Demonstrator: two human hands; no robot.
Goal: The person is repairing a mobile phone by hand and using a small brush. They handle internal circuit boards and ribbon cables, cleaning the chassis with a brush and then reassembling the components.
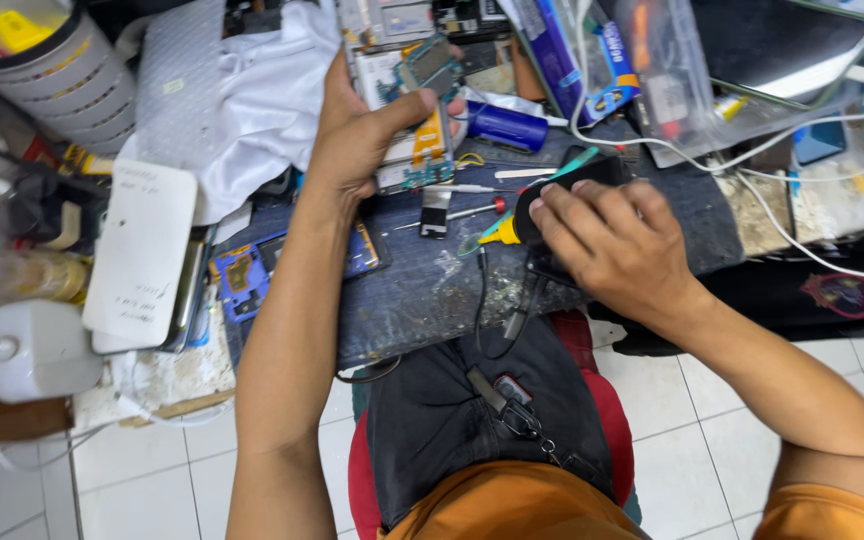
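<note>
My left hand (357, 130) grips an opened phone (414, 110) with its circuit board and orange flex parts showing, held above the dark work mat (422, 290). My right hand (607, 240) lies palm down on a black device (577, 180) at the mat's right side, fingers closed over it. A yellow-and-green handled tool (500, 232) pokes out from under that hand. Tweezers and a small red-tipped screwdriver (472, 210) lie on the mat between the two hands.
A white back cover (142, 250) rests over another opened phone (247, 275) at the left. A white bottle (32, 350), a tape roll (52, 70), a white cloth (262, 100), a blue cylinder (507, 127), plastic bags and white cables (802, 240) crowd the bench.
</note>
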